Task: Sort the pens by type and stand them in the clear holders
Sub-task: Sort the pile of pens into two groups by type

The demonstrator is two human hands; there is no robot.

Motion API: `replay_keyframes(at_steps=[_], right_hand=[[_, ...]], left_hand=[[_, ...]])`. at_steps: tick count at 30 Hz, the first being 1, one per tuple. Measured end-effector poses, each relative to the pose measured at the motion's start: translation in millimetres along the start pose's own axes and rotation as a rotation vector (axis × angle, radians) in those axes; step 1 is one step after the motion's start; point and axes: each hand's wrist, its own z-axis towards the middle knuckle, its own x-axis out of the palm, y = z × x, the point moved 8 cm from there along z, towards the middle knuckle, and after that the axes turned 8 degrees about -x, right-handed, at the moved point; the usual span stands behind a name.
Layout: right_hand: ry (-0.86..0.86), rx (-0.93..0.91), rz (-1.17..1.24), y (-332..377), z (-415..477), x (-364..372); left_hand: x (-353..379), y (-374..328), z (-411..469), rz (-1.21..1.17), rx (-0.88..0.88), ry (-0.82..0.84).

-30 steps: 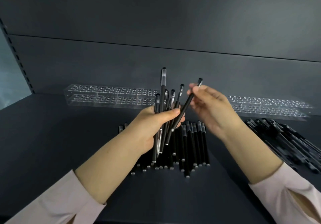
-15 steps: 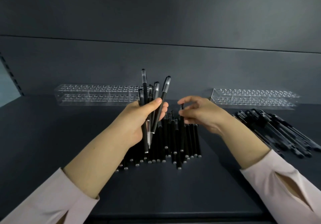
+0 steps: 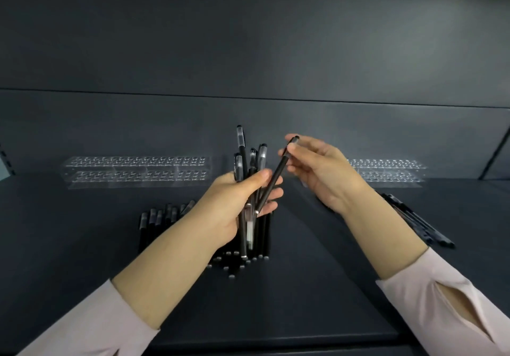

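Bundle of black pens (image 3: 241, 151), several of them topped with clear caps, is held upright in the left hand (image 3: 231, 209). Its grip is clenched round the barrels, with the thumb laid across the front and the fingers wrapped behind. The bundle is raised above the dark shelf (image 3: 317, 295) near the middle of the view, and its lower ends hang below the palm.

1 further black pen (image 3: 275, 176) is pinched near its capped upper end by the fingertips of the right hand (image 3: 325, 176), a grip closed on this pen alone. The pen is tilted, with its cap up and to the right and its lower tip lying against the left hand's fingers, just beside the bundle.

Beneath the left hand and forearm, a row of black pens (image 3: 154, 219) is laid side by side on the shelf, largely hidden by the arm. A second, looser heap of black pens (image 3: 419, 223) is seen at the right, partly covered by the right forearm and well apart from the row.

2 clear holders, each pierced with rows of small holes, are set along the back of the shelf against the dark back panel (image 3: 248, 52). The left holder (image 3: 138, 168) is stepped in 2 tiers, while the right holder (image 3: 386, 170) is partly hidden behind the right hand.

Pale pink sleeves (image 3: 82, 325) are worn on both arms, with the forearms left bare.
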Motion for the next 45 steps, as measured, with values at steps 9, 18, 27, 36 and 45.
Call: replay_keyframes(at_steps=[9, 18, 27, 36, 45], right_hand=[[-0.352, -0.001, 0.144, 43.9, 9.9, -152.9], [-0.075, 0.045, -0.454, 47.1, 18.9, -213.2], [0.143, 0.008, -0.88, 20.0, 8.8, -204.7], [0.123, 0.071, -0.521, 17.6, 1.1, -192.9], [0.141, 0.091, -0.289, 15.0, 1.1, -183.6]], left_hand=[[92.5, 37.3, 36.8, -0.053, -0.179, -0.052], [157.9, 51.2, 59.9, -0.05, -0.086, 0.014], [153.0, 62.8, 63.6, -0.069, -0.012, 0.022], [151.9, 68.9, 63.3, -0.029, -0.021, 0.031], [151.0, 71.5, 62.0, 0.0, -0.016, 0.037]])
